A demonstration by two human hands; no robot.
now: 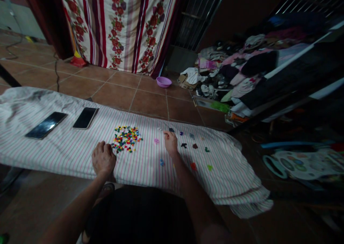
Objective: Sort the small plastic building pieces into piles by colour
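A mixed pile of tiny coloured pieces (127, 138), red, yellow, green, white and others, is spread over a striped cloth (80, 151). Beside its lower left edge rests my left hand (103, 158), back up, fingers curled; anything under them is hidden. My right hand (171, 142) is closed in a pinch over the cloth, right of the pile, and what it holds is too small to make out. Around it lie small single-colour groups: pink pieces (156, 141), blue pieces (161, 162), black pieces (184, 145), brown pieces (195, 146), orange-red pieces (193, 166) and lime-green pieces (210, 167).
Two phones, a larger phone (46, 125) and a smaller phone (85, 118), lie on the cloth at left. Beyond the far edge, a purple basin (163, 81) stands on the tiled floor. Heaped clothes (242, 65) fill the right background, and a floral curtain (120, 25) hangs behind.
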